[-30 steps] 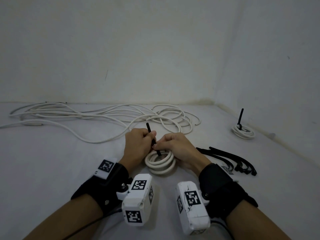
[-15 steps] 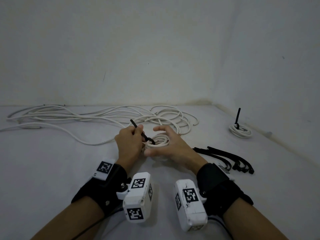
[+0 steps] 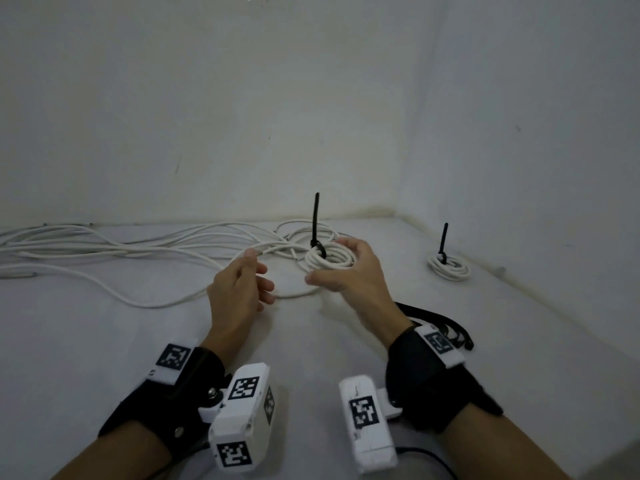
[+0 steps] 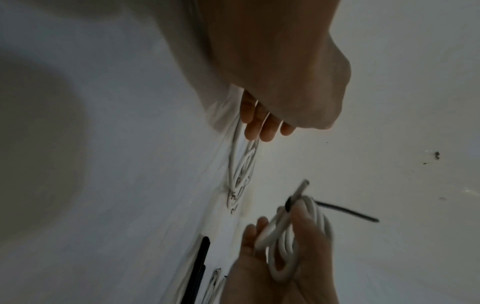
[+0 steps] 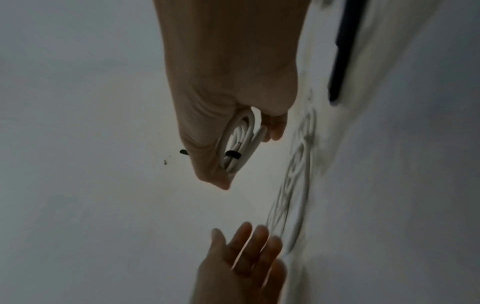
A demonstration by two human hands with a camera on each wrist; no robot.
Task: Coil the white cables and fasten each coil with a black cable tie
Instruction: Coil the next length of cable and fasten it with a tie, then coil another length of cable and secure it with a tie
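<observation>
My right hand (image 3: 325, 268) holds a small white cable coil (image 3: 337, 256) lifted off the table, thumb and fingers curled round it. A black cable tie (image 3: 316, 220) is cinched round the coil with its tail standing straight up. The wrist views show the coil (image 4: 291, 236) (image 5: 239, 142) in the palm and the tie band (image 5: 232, 154) across its strands. My left hand (image 3: 261, 273) hovers just left of it with relaxed fingers (image 5: 241, 242) and nothing in them. A second tied coil (image 3: 448, 268) lies at the far right.
Loose white cables (image 3: 138, 244) sprawl across the back and left of the white surface. Several spare black cable ties (image 3: 446, 327) lie behind my right wrist. Walls close off the back and the right side.
My left hand has let go of the tie tail and drawn back to the left. My right hand has lifted the tied coil up and away, with the tail now upright.
</observation>
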